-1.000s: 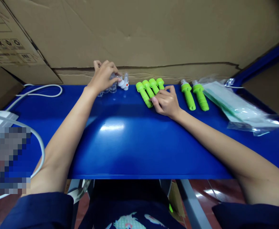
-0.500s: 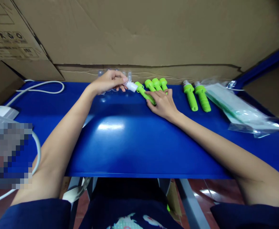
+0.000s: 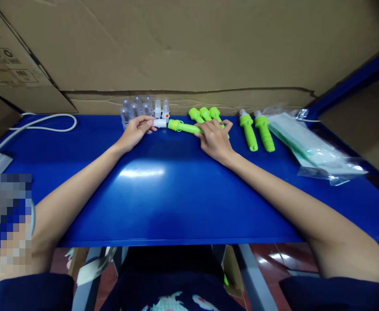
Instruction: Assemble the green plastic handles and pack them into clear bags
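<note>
My left hand pinches a small white plastic piece, its outer end facing right. That end lies just short of the ringed head of a green flashlight-shaped handle; whether they touch, I cannot tell. My right hand grips the narrow end of this handle, which lies nearly level. Behind my right hand, three more green handles stand in a row, partly hidden by the fingers. Beyond my left hand are several clear domed caps and two white pieces with clear tips.
Two green handles with clear tips lie on the right of the blue table. Beside them is a clear plastic bag with pale contents. Cardboard walls the back. A white cable loops at the left.
My left hand has drawn left and lower with the white piece. The green handle has turned nearly level, its head swinging left. The view has shifted slightly, uncovering the clear caps.
</note>
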`<state>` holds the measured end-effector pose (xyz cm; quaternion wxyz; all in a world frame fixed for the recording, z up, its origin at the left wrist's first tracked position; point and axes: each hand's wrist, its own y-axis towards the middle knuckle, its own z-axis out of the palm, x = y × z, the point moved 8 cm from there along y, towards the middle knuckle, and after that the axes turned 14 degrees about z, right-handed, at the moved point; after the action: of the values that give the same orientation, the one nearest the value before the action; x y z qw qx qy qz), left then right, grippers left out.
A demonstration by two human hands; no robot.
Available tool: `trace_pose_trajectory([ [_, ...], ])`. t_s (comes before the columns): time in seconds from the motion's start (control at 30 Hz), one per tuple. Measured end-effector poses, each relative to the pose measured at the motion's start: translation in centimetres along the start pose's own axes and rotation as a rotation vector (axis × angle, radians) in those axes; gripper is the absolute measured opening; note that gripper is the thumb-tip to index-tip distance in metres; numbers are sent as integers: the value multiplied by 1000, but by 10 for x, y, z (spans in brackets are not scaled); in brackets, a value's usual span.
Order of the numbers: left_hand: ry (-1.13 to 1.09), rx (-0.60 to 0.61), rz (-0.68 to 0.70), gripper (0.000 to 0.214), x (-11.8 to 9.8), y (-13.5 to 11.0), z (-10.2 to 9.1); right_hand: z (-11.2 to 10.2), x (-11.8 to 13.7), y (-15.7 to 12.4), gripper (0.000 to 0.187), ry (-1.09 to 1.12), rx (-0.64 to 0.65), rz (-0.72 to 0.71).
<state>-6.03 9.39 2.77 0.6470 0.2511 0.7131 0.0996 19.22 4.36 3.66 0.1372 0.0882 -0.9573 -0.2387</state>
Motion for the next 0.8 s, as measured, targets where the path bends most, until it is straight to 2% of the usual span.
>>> trace_pose_trajectory([
  [0.2,-10,28,5,22,2,-3,1,-3,-1,-1,35,63,-36,5],
  [0.43,-18,46,2,31,1,-4,3,-1,0,1,35,108,11,-7],
  [0.67,5,178,-9,45,-6,-9,15,-1,2,0,32,125,20,-47],
  [0.8,12,176,-37,43,-5,-10,15,-1,3,0,31,148,27,-55],
])
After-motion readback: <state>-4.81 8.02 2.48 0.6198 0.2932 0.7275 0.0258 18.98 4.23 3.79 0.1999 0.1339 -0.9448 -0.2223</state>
